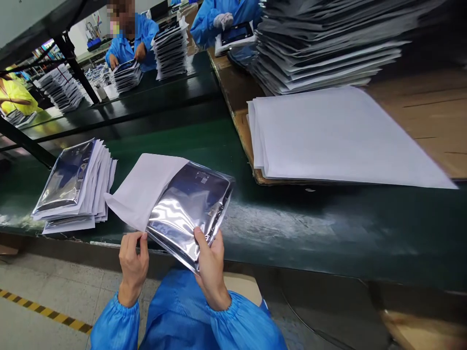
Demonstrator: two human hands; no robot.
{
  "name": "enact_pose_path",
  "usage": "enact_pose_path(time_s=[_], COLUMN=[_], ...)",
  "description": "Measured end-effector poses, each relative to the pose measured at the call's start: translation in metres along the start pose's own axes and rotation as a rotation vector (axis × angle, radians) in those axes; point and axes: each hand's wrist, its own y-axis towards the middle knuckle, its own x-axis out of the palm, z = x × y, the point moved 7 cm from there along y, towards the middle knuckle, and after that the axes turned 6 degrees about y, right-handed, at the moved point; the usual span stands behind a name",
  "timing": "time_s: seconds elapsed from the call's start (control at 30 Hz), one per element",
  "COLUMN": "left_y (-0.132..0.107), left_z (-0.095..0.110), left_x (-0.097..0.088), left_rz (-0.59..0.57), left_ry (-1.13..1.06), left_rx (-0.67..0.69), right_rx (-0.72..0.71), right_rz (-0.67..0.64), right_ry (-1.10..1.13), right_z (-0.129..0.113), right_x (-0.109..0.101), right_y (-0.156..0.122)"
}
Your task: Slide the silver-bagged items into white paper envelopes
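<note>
My right hand grips the near right corner of a shiny dark flat panel in a clear plastic bag, thumb on top. A thin white sheet covers the panel's left part and sticks out beyond it, with its left corner curled. At the sheet's near edge, the thumb and fingers of my left hand are pinched together. To the left lies a stack of similar bagged panels with white sheets between them. Both hands are bare, with blue sleeves.
White sheets lie on a cardboard piece at the right, before a tall stack of dark panels. The green bench runs across. Co-workers in blue handle panels beyond. A dark metal post stands at upper left.
</note>
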Motion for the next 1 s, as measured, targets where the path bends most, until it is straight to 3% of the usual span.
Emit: enact_pose_path(time_s=[0.1, 0.2, 0.33, 0.4, 0.53, 0.7, 0.77, 0.87, 0.93, 1.0], left_y=[0.004, 0.027, 0.06, 0.069, 0.078, 0.081, 0.082, 0.08, 0.072, 0.065], left_z=[-0.002, 0.001, 0.001, -0.004, -0.008, -0.008, -0.009, -0.018, -0.035, -0.059], left_x=[-0.004, 0.003, 0.048, 0.062, 0.063, 0.056, 0.047, 0.016, -0.002, -0.003], left_rz=[-0.009, -0.053, -0.448, -0.552, -0.536, -0.555, -0.483, -0.145, 0.054, 0.082], left_ry=[0.044, 0.105, 0.114, 0.107, 0.063, -0.14, -0.152, -0.048, 0.02, -0.032], left_rx=[-0.056, -0.014, 0.034, 0.005, -0.012, -0.072, -0.073, -0.065, -0.127, -0.258], right_rx=[0.003, 0.024, 0.043, 0.04, 0.015, 0.03, 0.023, 0.06, 0.118, 0.155], right_rz=[-0.018, -0.101, -0.14, -0.154, -0.162, -0.153, -0.154, -0.162, -0.171, -0.171], right_ry=[-0.042, -0.079, -0.121, -0.144, -0.146, -0.115, -0.102, -0.045, 0.015, 0.056], right_z=[0.002, 0.001, 0.002, 0.002, 0.0, -0.004, -0.006, -0.003, 0.001, 0.003], right_x=[0.002, 0.007, 0.009, 0.01, 0.013, 0.014, 0.014, 0.014, 0.015, 0.016], right_y=[0.0, 0.001, 0.001, 0.002, 0.005, 0.009, 0.009, 0.009, 0.009, 0.009])
